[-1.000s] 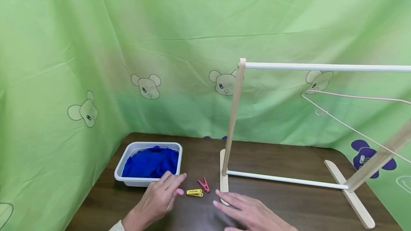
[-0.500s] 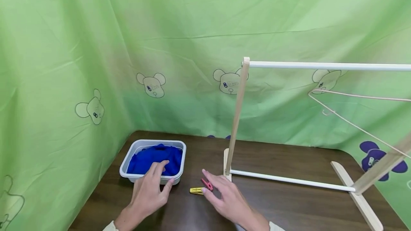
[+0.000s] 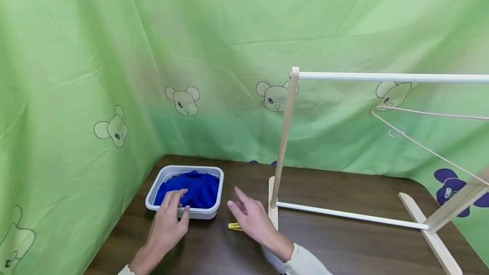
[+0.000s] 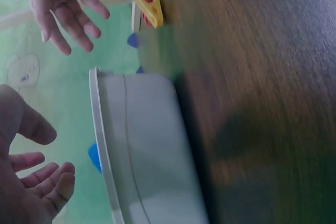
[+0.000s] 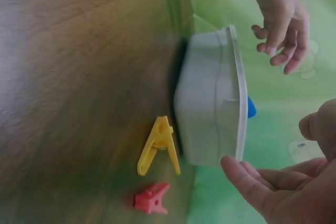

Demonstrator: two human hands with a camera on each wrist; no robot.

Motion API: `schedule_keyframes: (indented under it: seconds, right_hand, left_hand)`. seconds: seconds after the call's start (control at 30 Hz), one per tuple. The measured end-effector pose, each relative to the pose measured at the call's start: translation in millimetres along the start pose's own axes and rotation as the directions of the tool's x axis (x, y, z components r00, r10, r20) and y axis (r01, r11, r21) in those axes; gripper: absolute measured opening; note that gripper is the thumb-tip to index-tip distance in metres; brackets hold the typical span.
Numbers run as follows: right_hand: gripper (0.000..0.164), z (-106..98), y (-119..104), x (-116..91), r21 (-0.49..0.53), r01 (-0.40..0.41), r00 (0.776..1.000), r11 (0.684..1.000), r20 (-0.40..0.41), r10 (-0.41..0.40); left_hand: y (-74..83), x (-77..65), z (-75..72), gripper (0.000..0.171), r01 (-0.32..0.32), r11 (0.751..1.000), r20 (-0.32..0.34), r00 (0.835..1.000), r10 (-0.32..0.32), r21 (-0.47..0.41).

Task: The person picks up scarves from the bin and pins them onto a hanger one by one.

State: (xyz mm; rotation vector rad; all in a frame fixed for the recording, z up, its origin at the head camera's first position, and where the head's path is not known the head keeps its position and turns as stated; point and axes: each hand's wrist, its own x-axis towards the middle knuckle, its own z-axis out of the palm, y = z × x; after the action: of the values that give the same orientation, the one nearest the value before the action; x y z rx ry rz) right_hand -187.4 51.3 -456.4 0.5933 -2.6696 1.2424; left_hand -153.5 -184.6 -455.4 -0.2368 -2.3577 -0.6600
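A white plastic basin (image 3: 206, 213) holding crumpled blue cloth (image 3: 196, 188) stands on the table's left part. My left hand (image 3: 167, 220) hovers at the basin's near side, fingers loosely bent and holding nothing. To the basin's right my right hand (image 3: 252, 220) is in the air, its fingers spread and nothing in them. Under it, partly covered in the head view, lies a yellow clothespin (image 3: 234, 226). The right wrist view shows that yellow clothespin (image 5: 159, 145) whole, with a red clothespin (image 5: 151, 199) beside it; the red one is hidden in the head view.
A wooden rack post (image 3: 285, 139) with white rods (image 3: 351, 215) stands on the right of the brown table (image 3: 214, 249). A pale wire hanger (image 3: 424, 147) is at the rack's right. Green printed cloth (image 3: 229, 33) encloses the back and left.
My left hand has moved left along the basin's near side. My right hand has moved left and away from me, over the clothespins. The head view has shifted slightly.
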Motion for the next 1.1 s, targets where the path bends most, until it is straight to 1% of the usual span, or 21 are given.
schedule_keyframes:
  seconds: [0.07, 0.13, 0.27, 0.37, 0.43, 0.5, 0.57, 0.63, 0.7, 0.8, 0.87, 0.93, 1.0, 1.03, 1.1]
  right_hand:
    - [0.057, 4, 0, 6, 0.015, -0.016, 1.0, 1.0, 0.016, 0.016]
    - [0.056, 10, -1, 12, 0.024, -0.035, 0.999, 0.999, 0.019, 0.035]
    - [0.052, 21, -2, 24, 0.055, -0.071, 0.997, 0.996, -0.019, 0.072]
    - [0.05, 29, -2, 34, 0.082, -0.098, 0.994, 0.992, -0.042, 0.101]
    - [0.049, 34, -1, 39, 0.096, -0.121, 0.991, 0.988, -0.041, 0.125]
    - [0.048, 40, 0, 42, 0.102, -0.142, 0.989, 0.985, -0.028, 0.145]
    - [0.047, 45, 1, 45, 0.111, -0.174, 0.984, 0.979, -0.01, 0.176]
    - [0.046, 50, 2, 49, 0.126, -0.21, 0.977, 0.969, 0.003, 0.211]
    - [0.045, 53, 3, 54, 0.17, -0.275, 0.961, 0.946, 0.02, 0.276]
    - [0.043, 56, 3, 60, 0.246, -0.361, 0.931, 0.9, 0.046, 0.361]
    - [0.039, 57, 3, 62, 0.297, -0.411, 0.91, 0.862, 0.082, 0.405]
    - [0.034, 58, 2, 63, 0.336, -0.434, 0.899, 0.836, 0.105, 0.425]
    - [0.031, 59, 3, 64, 0.36, -0.446, 0.893, 0.82, 0.119, 0.434]
    - [0.03, 59, 3, 65, 0.367, -0.45, 0.891, 0.814, 0.124, 0.437]
    - [0.03, 59, 4, 66, 0.363, -0.447, 0.893, 0.818, 0.12, 0.435]
  left_hand:
    - [-2.9, 1.1, -1.0, 0.039, 0.018, 1.0, -0.025, 1.0, -0.018, -0.011]
    - [-6.3, 2.3, -2.6, 0.037, 0.02, 1.0, -0.05, 0.999, -0.021, -0.01]
    - [-13.9, 6.8, -4.8, 0.035, -0.014, 1.0, -0.084, 0.996, 0.012, -0.023]
    - [-19.8, 10.8, -3.2, 0.036, -0.044, 0.998, -0.125, 0.991, 0.04, -0.033]
    - [-23.5, 12.0, -1.8, 0.036, -0.051, 0.998, -0.153, 0.987, 0.047, -0.027]
    - [-26.8, 11.5, -1.2, 0.037, -0.049, 0.999, -0.188, 0.981, 0.048, -0.001]
    - [-29.5, 10.3, -1.9, 0.037, -0.041, 0.999, -0.204, 0.978, 0.043, 0.012]
    - [-32.1, 9.7, -3.4, 0.038, -0.037, 0.999, -0.204, 0.978, 0.04, 0.022]
    - [-35.0, 10.5, -5.1, 0.038, -0.037, 0.999, -0.196, 0.98, 0.043, 0.031]
    - [-40.2, 12.2, -6.5, 0.038, -0.055, 0.997, -0.178, 0.982, 0.063, 0.051]
    - [-44.1, 13.4, -6.9, 0.038, -0.075, 0.995, -0.167, 0.982, 0.086, 0.068]
    - [-48.3, 15.0, -7.4, 0.039, -0.091, 0.992, -0.145, 0.984, 0.103, 0.084]
    - [-54.0, 17.7, -8.2, 0.041, -0.095, 0.99, -0.11, 0.988, 0.106, 0.105]
    - [-56.6, 19.5, -8.6, 0.042, -0.094, 0.989, -0.093, 0.99, 0.105, 0.118]
    - [-61.1, 24.3, -9.3, 0.042, -0.081, 0.985, -0.059, 0.994, 0.091, 0.15]
